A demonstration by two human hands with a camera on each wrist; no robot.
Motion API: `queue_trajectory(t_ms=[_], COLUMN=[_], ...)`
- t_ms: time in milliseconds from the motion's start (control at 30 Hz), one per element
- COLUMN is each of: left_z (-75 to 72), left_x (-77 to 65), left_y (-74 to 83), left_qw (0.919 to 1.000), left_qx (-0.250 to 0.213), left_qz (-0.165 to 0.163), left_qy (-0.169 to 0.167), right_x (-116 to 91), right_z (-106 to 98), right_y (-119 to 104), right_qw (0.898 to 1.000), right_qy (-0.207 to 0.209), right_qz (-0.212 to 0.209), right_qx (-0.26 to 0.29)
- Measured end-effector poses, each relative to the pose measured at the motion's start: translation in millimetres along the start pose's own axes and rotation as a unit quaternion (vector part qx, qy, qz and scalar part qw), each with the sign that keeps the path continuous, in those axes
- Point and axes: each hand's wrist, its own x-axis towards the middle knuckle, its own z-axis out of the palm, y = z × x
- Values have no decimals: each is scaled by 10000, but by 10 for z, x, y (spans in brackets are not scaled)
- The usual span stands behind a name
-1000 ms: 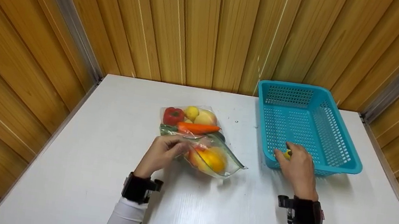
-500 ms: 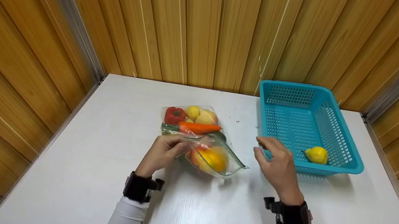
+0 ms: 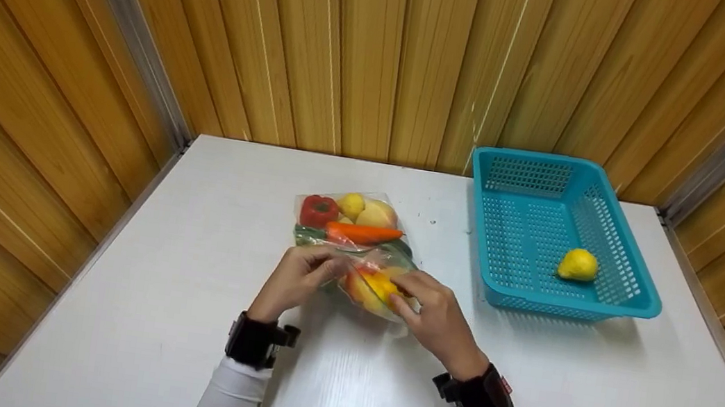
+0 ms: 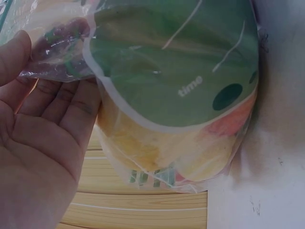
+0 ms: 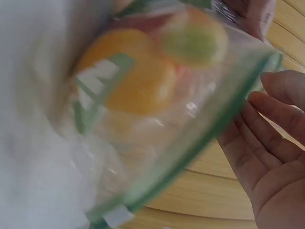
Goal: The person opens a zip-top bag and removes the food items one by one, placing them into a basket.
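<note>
A clear zip-lock bag (image 3: 360,301) with a green zip strip holds an orange (image 5: 136,71) and red-yellow fruit (image 5: 195,40). My left hand (image 3: 296,279) pinches the bag's left rim between thumb and fingers. On the opposite side, my right hand (image 3: 435,315) has its thumb and fingertips at the zip edge, pinching it; the right wrist view is blurred there. The left wrist view shows the bag's green printed side (image 4: 176,62). Inside the teal basket (image 3: 487,291) on the right lies a yellow pear (image 3: 578,265).
Just behind the held bag, a second clear bag (image 3: 391,200) lies on the white table (image 3: 337,396). In it are a red bell pepper (image 3: 318,212), a carrot (image 3: 364,234), a lemon (image 3: 352,204), a peach (image 3: 378,215) and something dark green. Wooden panel walls (image 3: 368,57) border the table.
My right hand let go of the pear in the basket and moved left to the bag's zip edge. The pear rolled slightly in the basket. The left hand stays in place.
</note>
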Motion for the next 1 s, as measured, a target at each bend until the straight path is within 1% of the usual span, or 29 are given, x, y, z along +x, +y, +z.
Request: queue_trajectory(t_ms=[133,233,367,467,700,833,1000], left_z=[9,10,8,10,22,27,33], left_x=[2,8,19,22,21,24,30], left_y=[1,-3,-12,-17,-29,-25,-19], left_qw=[10000,9999,9995,9994,9996,9996,9993], left_qx=[45,90,167,189,151,145,228], left_qz=[27,125,267,286,219,219,277], left_qy=[-9,-42,-86,-83,-75,-82,-106], right_x=[-44,-56,-55,-63,-95,-110,-119], right_z=[101,155,224,277,392,432,447], right_y=[52,66,58,41,0,-16,-30], right_qw=[9992,9989,9991,9986,9971,9971,9969], right_qy=[-294,-400,-348,-289,-282,-303,-481], right_qz=[280,251,-13,-81,66,154,239], right_qx=[68,-30,-249,-442,-707,-685,-579])
